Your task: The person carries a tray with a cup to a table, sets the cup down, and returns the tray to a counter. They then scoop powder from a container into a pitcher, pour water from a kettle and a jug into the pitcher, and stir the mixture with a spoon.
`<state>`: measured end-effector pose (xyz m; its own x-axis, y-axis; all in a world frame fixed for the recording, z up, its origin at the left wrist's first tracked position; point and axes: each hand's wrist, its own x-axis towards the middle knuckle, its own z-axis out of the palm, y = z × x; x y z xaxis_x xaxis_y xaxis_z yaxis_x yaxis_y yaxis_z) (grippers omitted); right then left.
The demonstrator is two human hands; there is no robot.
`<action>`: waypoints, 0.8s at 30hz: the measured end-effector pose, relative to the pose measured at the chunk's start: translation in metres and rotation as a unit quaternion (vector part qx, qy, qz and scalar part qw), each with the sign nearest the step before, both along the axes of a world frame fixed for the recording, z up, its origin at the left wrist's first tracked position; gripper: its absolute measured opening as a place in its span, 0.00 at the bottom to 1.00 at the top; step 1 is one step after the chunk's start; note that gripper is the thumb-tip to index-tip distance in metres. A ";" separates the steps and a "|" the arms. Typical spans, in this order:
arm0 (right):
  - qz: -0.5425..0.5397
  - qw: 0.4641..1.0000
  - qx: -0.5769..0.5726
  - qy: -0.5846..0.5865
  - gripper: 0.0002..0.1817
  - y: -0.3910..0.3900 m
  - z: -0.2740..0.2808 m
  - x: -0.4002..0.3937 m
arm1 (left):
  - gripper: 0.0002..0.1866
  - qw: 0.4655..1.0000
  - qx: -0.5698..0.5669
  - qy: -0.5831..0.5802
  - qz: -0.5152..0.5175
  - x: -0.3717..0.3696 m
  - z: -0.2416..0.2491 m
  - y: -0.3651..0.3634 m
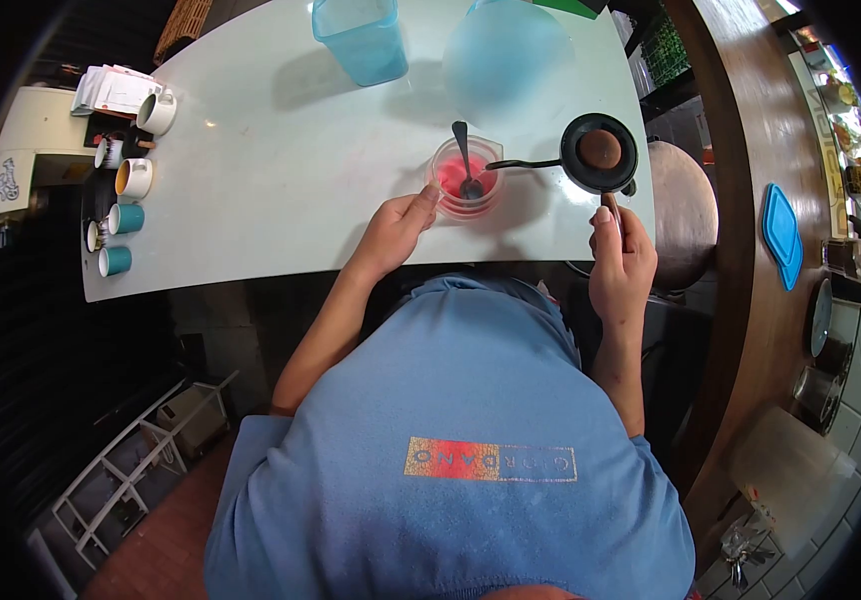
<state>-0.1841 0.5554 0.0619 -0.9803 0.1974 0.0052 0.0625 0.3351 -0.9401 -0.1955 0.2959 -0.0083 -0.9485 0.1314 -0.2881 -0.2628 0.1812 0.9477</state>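
On the white table [251,190], a clear cup [491,150] with pink-red contents stands in front of me. A metal spoon [463,150] leans in it, handle up. My left hand [399,232] holds the cup's left side between thumb and fingers. My right hand [623,255] is closed around the thin handle of a small round black piece of cookware [573,150] with a brown round centre, held above the table's right edge. A black arm sticks out from it to the left, its tip at the cup's right rim. Whether the tip touches the cup, I cannot tell.
A light blue open container [371,50] and a round translucent blue one [506,60] stand at the back. Several mugs, among them a white one [157,112], line the left edge. A blue lid [782,236] lies on the wooden counter [741,300] at the right.
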 end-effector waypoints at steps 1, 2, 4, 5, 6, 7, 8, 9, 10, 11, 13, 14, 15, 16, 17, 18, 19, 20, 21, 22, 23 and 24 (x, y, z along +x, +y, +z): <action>-0.001 1.000 0.000 -0.003 0.15 0.000 0.001 0.000 | 0.30 1.000 -0.001 0.001 -0.001 0.000 0.000 0.000; -0.001 1.000 0.001 -0.007 0.15 -0.001 0.001 0.000 | 0.30 1.000 -0.003 0.002 -0.003 0.000 0.000 0.000; -0.001 1.000 -0.013 -0.002 0.15 -0.001 -0.001 -0.001 | 0.30 1.000 0.001 0.003 -0.006 0.000 0.000 0.000; -0.001 1.000 -0.027 0.003 0.16 -0.001 -0.002 -0.003 | 0.30 1.000 0.004 0.005 -0.009 -0.001 0.000 0.000; -0.001 1.000 -0.027 0.003 0.16 -0.001 -0.003 -0.004 | 0.30 1.000 0.004 0.005 -0.009 0.000 0.000 0.000; -0.001 1.000 -0.023 0.007 0.16 -0.001 -0.003 -0.005 | 0.30 1.000 0.005 0.007 -0.008 0.000 0.001 0.001; -0.001 1.000 -0.018 0.011 0.16 -0.002 -0.003 -0.007 | 0.30 1.000 0.005 0.011 -0.007 0.000 0.001 0.001; -0.001 1.000 -0.019 0.011 0.16 -0.001 -0.003 -0.008 | 0.30 1.000 0.005 0.011 -0.007 0.000 0.001 0.000; 0.005 1.000 -0.014 0.008 0.16 0.000 -0.004 -0.010 | 0.30 1.000 0.008 0.005 -0.008 0.000 0.000 0.000; 0.011 1.000 -0.010 0.004 0.16 0.001 -0.004 -0.012 | 0.30 1.000 0.011 -0.001 -0.008 -0.001 -0.001 0.000; 0.007 1.000 -0.014 0.008 0.16 -0.001 -0.002 -0.014 | 0.30 1.000 0.010 -0.002 -0.008 -0.001 -0.001 0.000; 0.004 1.000 -0.018 0.013 0.16 -0.002 -0.001 -0.016 | 0.30 1.000 0.009 -0.002 -0.006 -0.001 0.000 0.000; 0.004 1.000 -0.018 0.013 0.16 -0.003 0.000 -0.017 | 0.30 1.000 0.009 -0.002 -0.006 -0.001 0.000 0.000; 0.004 1.000 -0.019 0.018 0.16 -0.004 0.001 -0.018 | 0.30 1.000 0.012 -0.002 -0.009 -0.001 0.002 0.000; 0.003 1.000 -0.021 0.023 0.16 -0.004 0.001 -0.019 | 0.30 1.000 0.014 -0.002 -0.011 -0.001 0.003 0.000; 0.004 0.999 -0.021 0.023 0.16 -0.005 0.002 -0.020 | 0.30 1.000 0.014 -0.002 -0.011 -0.001 0.003 0.000; 0.003 0.999 -0.025 0.027 0.16 -0.005 0.002 -0.022 | 0.30 1.000 0.014 -0.006 -0.013 -0.002 0.004 0.000; 0.002 0.999 -0.028 0.030 0.17 -0.006 0.003 -0.022 | 0.29 1.000 0.013 -0.010 -0.016 -0.002 0.004 0.000; 0.003 0.999 -0.028 0.030 0.17 -0.006 0.003 -0.023 | 0.29 1.000 0.014 -0.010 -0.015 -0.002 0.005 0.000; 0.004 0.999 -0.024 0.029 0.17 -0.005 0.003 -0.024 | 0.29 1.000 0.016 -0.008 -0.014 -0.002 0.005 0.001; 0.006 0.999 -0.020 0.027 0.17 -0.005 0.003 -0.024 | 0.30 1.000 0.018 -0.006 -0.012 -0.001 0.006 0.001; 0.006 0.999 -0.020 0.026 0.17 -0.005 0.004 -0.024 | 0.30 1.000 0.019 -0.006 -0.011 -0.001 0.006 0.001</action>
<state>-0.2080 0.5503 0.0658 -0.9813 0.1860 0.0496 0.0083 0.2984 -0.9544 -0.1967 0.2966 -0.0019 -0.9416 0.1636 -0.2942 -0.2707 0.1514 0.9507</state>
